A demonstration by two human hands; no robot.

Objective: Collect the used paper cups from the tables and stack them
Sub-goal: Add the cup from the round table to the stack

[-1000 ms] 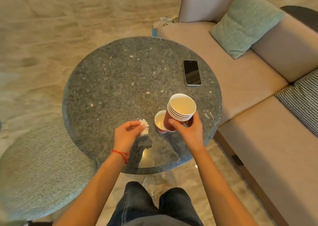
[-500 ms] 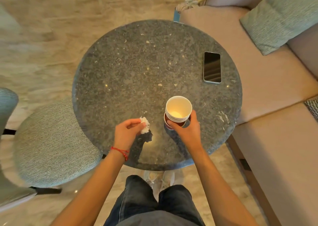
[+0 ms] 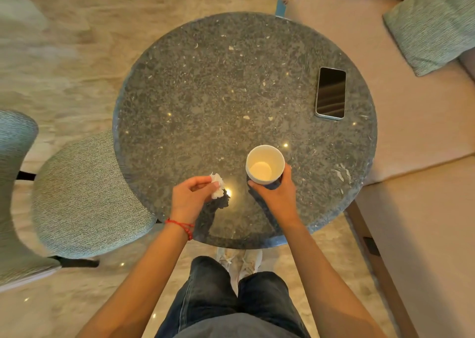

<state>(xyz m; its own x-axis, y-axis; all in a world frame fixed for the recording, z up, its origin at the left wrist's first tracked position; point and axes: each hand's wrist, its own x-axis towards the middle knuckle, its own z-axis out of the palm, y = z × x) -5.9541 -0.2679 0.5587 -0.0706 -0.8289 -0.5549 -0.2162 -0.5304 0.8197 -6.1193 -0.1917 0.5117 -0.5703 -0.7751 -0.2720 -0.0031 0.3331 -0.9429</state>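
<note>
A round speckled stone table (image 3: pixel 205 101) is seen from above. Its right edge is closely bordered by a beige sofa (image 3: pixel 411 137); its left near edge is overlapped by the seat of a grey-green chair (image 3: pixel 84 196). Most of the tabletop is unoccupied, apart from a dark phone (image 3: pixel 330 92) lying flat near the far right rim. Open floor is visible beyond the far and left edges.

The stack of paper cups (image 3: pixel 264 165) is positioned upright on the near right part of the table, well inside the rim. It is grasped from the near side by the right hand (image 3: pixel 276 196), with the fingers curled round the cup wall; only the cream interior of the top cup is shown. A crumpled white tissue (image 3: pixel 217 188) is pinched between thumb and fingertips of the left hand (image 3: pixel 190 196), just left of the stack and apart from it.

No brand, label or legible writing is visible on the cups or the phone.
</note>
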